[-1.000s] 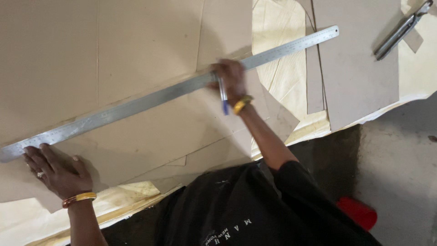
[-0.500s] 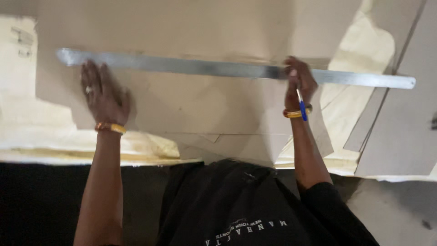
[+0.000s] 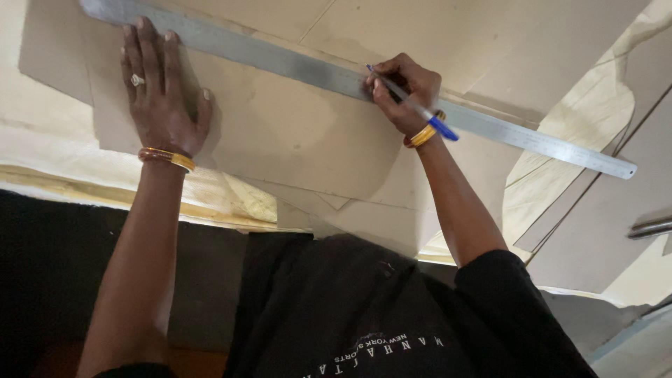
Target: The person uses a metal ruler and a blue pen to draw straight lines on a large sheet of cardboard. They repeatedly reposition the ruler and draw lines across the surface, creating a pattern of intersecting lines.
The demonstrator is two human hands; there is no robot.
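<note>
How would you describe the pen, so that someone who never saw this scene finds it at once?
Start from the long metal ruler that runs slantwise across the brown paper sheets. Near its middle the right hand presses on it, and the pen lies in that grip. It is the only slim thing with a blue cap, which points toward the wrist bangle.

light: warm, even, moderately bright | shadows: soft, under hands | glare: faint sheen on metal ruler (image 3: 336, 77) | focus: sharp centre, lower edge dark
</note>
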